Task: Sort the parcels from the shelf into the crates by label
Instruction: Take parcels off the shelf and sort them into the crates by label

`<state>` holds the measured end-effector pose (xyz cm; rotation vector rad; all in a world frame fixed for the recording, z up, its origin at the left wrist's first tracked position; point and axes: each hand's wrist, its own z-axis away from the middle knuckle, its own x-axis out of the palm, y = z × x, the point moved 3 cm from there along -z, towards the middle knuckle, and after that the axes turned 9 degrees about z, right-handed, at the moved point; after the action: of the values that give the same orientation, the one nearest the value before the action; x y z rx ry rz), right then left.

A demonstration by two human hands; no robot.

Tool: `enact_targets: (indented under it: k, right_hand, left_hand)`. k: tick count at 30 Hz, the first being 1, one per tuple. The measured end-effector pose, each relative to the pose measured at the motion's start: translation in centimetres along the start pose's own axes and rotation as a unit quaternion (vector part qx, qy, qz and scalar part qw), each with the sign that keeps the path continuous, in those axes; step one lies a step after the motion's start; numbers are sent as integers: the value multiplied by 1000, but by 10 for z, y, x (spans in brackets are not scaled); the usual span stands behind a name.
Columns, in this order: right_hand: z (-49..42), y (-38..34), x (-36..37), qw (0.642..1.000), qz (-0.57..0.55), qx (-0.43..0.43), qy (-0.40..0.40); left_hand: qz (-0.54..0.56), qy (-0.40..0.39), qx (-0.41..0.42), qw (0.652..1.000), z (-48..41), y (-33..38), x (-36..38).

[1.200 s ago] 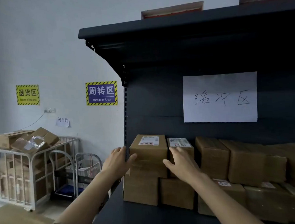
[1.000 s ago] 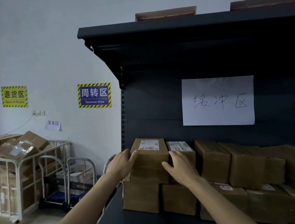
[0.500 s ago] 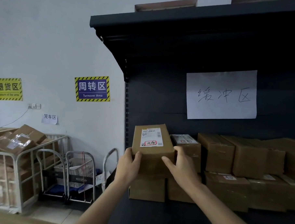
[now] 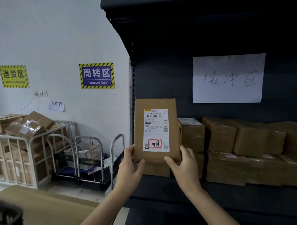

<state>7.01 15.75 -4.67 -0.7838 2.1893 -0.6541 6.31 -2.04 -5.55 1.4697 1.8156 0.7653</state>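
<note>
Parcel (image 4: 140, 124) held upright, label (image 4: 155, 130) facing near, before the left edge of the shelf (image 4: 164, 188); left hand (image 4: 129, 167) and right hand (image 4: 185, 167), each grip clasping a lower corner. Other boxes (image 4: 239, 142) sit stacked to the right, trolleys (image 4: 88, 157) far left.

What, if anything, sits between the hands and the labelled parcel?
Nothing visible. The left hand and right hand grip the parcel by its lower corners, in front of the shelf. No crate is clearly in view.
</note>
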Motion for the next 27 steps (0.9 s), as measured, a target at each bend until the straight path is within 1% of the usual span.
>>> enact_targets:
  k: [7,13,16,18,20,23,25,27]
  right_hand:
    - [40,16,20,999,2,32,-36]
    - [60,33,42,995,34,60,-78]
    - [61,36,49,992,52,62,-101]
    - [61,39,51,989,65,62,-115]
    - [62,42,50,987,79,59,-129]
    - [62,48,44,981,116,36,-152]
    - [61,53,37,974,156,8,-167]
    - [59,59,28,962,204,-22,-180]
  left_hand:
    - [-108,-25,-34,993,29,-29,-15]
    - [-188,-37,-103,976,45,-60,-19]
    - [-206,-37,-134,969,47,-66,-18]
    - [-215,-40,-137,966,48,-67,-17]
    - [-247,-60,-129,959,50,-66,-16]
    - [-341,-71,-93,933,53,-64,-21]
    - [-436,-67,-46,896,57,-56,-27]
    - [-501,-83,1,861,60,-44,-29]
